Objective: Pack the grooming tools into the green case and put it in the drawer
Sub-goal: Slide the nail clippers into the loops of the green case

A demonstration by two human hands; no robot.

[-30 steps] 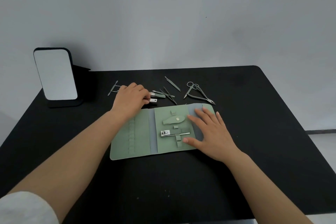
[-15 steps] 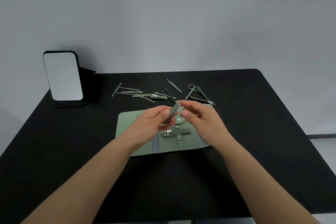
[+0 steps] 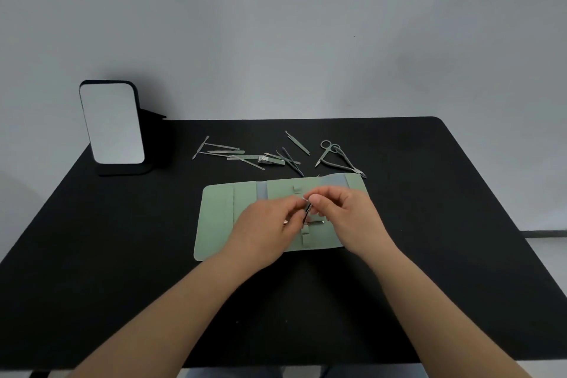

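From the head camera, your left hand (image 3: 270, 224) and right hand (image 3: 343, 218) meet over the middle of the green case (image 3: 214, 218), which lies unfolded flat on the black tabletop (image 3: 92, 239) near its centre. Your fingers on both hands are curled in, pinching a slim metal tool (image 3: 307, 210) between the fingertips; it stands tilted, nearly upright, just above the case's middle panel. What kind of tool it is cannot be told, as your fingers hide most of it. Below it a second metal piece (image 3: 316, 222) lies across the panel, partly hidden by your hands, beside a small green strap loop (image 3: 305, 238).

Beyond the case's far edge the loose grooming tools are scattered on the tabletop: a nail clipper (image 3: 271, 160) among several thin files and picks (image 3: 221, 150), a pair of tweezers (image 3: 297, 142) lying apart at an angle, and small scissors (image 3: 327, 149) crossed with cuticle nippers (image 3: 346, 161), whose tip lies just beside the case's far right corner.

At the far left of the tabletop a rounded mirror on a black stand (image 3: 112, 123) stands tilted back, well apart from the case.
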